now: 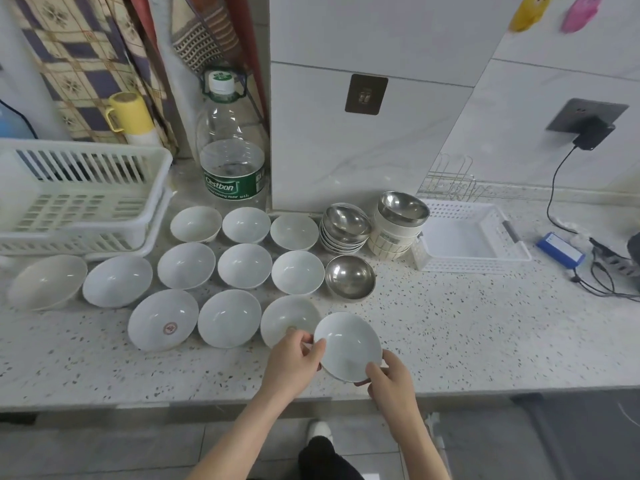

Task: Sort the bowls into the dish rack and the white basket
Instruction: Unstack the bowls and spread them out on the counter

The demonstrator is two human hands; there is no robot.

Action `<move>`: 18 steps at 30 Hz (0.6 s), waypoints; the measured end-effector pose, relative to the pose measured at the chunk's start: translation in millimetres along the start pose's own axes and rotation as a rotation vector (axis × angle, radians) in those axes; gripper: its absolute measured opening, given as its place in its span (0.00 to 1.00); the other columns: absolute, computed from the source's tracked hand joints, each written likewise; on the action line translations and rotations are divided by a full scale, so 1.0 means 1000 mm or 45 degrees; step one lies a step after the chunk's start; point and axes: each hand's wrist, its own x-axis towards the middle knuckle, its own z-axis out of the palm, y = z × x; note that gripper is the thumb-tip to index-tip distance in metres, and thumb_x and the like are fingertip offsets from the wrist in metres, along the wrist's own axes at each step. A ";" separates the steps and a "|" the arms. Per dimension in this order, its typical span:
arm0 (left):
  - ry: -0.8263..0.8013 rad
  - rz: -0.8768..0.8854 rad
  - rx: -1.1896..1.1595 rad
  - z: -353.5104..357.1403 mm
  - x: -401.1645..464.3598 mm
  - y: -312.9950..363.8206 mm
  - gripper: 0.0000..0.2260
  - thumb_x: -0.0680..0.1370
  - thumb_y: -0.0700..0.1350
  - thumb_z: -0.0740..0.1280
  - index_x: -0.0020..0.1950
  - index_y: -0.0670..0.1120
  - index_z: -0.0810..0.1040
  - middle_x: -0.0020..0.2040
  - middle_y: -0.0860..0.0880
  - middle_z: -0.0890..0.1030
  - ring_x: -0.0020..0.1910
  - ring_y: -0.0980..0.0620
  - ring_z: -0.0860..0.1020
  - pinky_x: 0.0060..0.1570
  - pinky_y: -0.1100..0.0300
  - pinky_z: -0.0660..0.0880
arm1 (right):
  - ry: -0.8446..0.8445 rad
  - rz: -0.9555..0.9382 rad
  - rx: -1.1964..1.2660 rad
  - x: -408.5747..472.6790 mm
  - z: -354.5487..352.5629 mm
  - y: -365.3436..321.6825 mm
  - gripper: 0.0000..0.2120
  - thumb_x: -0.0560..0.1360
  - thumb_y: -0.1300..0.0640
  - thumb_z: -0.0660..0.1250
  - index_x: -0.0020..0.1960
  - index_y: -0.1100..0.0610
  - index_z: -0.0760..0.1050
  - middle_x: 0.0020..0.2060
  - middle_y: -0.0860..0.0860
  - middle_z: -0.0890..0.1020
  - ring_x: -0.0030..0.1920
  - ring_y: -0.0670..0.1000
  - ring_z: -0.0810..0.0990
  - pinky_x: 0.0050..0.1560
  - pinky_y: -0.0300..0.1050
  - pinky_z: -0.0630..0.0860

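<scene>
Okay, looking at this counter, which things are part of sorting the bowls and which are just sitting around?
Part of the job:
white ceramic bowl held by left hand and right hand
white bowls on the counter
stainless steel bowls
white slatted dish rack
white perforated basket

Just lying about:
large clear water bottle
yellow mug
black charger and cable

Counter (485,323) right (bowls (242,265) left) bare.
</scene>
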 end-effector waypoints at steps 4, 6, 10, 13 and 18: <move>-0.172 -0.032 0.147 0.012 0.013 0.009 0.11 0.73 0.58 0.70 0.50 0.56 0.73 0.40 0.58 0.77 0.36 0.62 0.77 0.31 0.69 0.67 | -0.023 0.002 -0.073 0.026 -0.012 0.001 0.15 0.75 0.61 0.62 0.60 0.53 0.74 0.35 0.53 0.85 0.31 0.42 0.80 0.33 0.40 0.71; -0.236 -0.013 0.143 0.019 0.018 0.013 0.23 0.70 0.57 0.73 0.61 0.56 0.70 0.46 0.59 0.78 0.43 0.62 0.78 0.38 0.67 0.73 | -0.045 0.000 -0.111 0.037 -0.017 0.001 0.16 0.75 0.60 0.62 0.62 0.53 0.73 0.35 0.52 0.85 0.33 0.44 0.81 0.32 0.40 0.72; -0.243 0.045 0.264 0.030 0.025 0.022 0.35 0.67 0.55 0.76 0.70 0.56 0.64 0.50 0.60 0.78 0.47 0.61 0.78 0.39 0.67 0.73 | -0.094 0.009 -0.148 0.054 -0.024 0.006 0.15 0.76 0.59 0.62 0.63 0.52 0.72 0.36 0.51 0.85 0.35 0.44 0.82 0.33 0.40 0.74; -0.196 0.006 0.496 0.037 0.029 0.026 0.32 0.68 0.55 0.76 0.67 0.52 0.67 0.50 0.56 0.79 0.45 0.56 0.78 0.35 0.64 0.70 | -0.154 0.015 -0.160 0.061 -0.026 0.010 0.14 0.76 0.60 0.62 0.61 0.51 0.73 0.35 0.52 0.84 0.33 0.43 0.81 0.31 0.38 0.73; -0.171 -0.048 0.644 0.046 0.033 0.025 0.35 0.69 0.57 0.75 0.71 0.50 0.63 0.55 0.52 0.80 0.51 0.52 0.80 0.42 0.58 0.76 | -0.215 0.039 -0.159 0.071 -0.028 0.015 0.16 0.75 0.61 0.61 0.61 0.49 0.72 0.35 0.54 0.83 0.27 0.42 0.73 0.29 0.37 0.70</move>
